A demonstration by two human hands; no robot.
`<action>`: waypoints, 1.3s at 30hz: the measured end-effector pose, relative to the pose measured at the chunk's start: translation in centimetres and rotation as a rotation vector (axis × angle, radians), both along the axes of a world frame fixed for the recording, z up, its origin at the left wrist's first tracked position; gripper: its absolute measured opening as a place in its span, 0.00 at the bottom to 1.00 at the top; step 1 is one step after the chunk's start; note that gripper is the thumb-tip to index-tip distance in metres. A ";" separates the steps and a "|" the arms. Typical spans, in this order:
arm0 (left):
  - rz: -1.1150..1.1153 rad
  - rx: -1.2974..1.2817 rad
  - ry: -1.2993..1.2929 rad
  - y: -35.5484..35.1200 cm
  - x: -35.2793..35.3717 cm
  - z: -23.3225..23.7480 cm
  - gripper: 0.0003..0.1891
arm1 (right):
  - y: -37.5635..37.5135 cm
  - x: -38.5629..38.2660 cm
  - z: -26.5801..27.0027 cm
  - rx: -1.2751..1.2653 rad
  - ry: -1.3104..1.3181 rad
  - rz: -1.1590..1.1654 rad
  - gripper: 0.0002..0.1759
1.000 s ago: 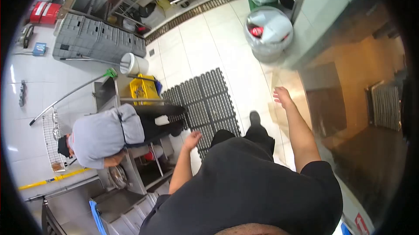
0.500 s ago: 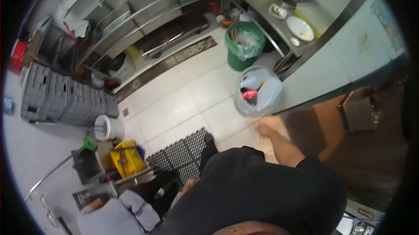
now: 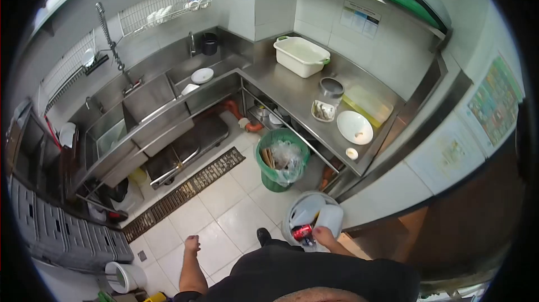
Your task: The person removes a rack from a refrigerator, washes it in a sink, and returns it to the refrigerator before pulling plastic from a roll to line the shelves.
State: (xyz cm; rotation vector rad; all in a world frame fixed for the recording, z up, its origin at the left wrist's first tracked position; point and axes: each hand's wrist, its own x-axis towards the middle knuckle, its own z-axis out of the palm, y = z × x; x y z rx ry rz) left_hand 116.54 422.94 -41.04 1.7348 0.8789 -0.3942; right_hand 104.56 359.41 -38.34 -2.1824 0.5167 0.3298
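My left hand [image 3: 192, 244] hangs over the tiled floor, its fingers curled in, with nothing seen in it. On the other side, my right hand [image 3: 323, 237] overlaps the rim area of a round bin [image 3: 289, 211] lined with a clear bag. Just left of that hand lies a red can [image 3: 302, 232] inside the bin, beside a whitish plastic container [image 3: 330, 218]. The right fingers point down and are mostly hidden by the back of the hand. Behind this bin stands a green bin [image 3: 276, 179] holding clear plastic and cardboard pieces.
A steel counter [image 3: 292, 91] carries a white tub [image 3: 303, 56], a white oval dish [image 3: 355, 127] and a small dish of scraps [image 3: 323, 111]. Steel sinks [image 3: 150, 100] run along the left wall. A floor drain grate [image 3: 185, 192] crosses the tiles. Grey crates [image 3: 62, 226] stand at left.
My view has tilted up and swung toward the counter. My left arm now reaches forward over the floor. The bins sit lower and closer to my body; the person in light clothing has left view.
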 end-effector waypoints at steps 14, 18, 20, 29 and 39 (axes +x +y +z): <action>-0.278 -0.081 0.372 -0.9 11.6 -2.8 0.19 | -6.2 59.6 40.0 -0.431 -1.020 -0.021 0.26; -0.378 -0.097 0.421 -1.0 19.8 -3.6 0.18 | -9.8 61.9 55.7 -0.781 -1.128 -0.196 0.26; -0.369 -0.122 0.423 -1.5 25.1 -3.9 0.18 | -15.8 64.4 61.6 -1.138 -1.175 -0.251 0.27; -0.205 -0.101 -0.072 -3.0 49.5 -0.5 0.17 | -29.7 72.1 82.9 -1.803 -1.004 -0.623 0.25; -0.383 0.000 0.190 -3.0 45.2 2.6 0.16 | -40.9 77.6 86.4 -1.669 -0.498 -0.814 0.20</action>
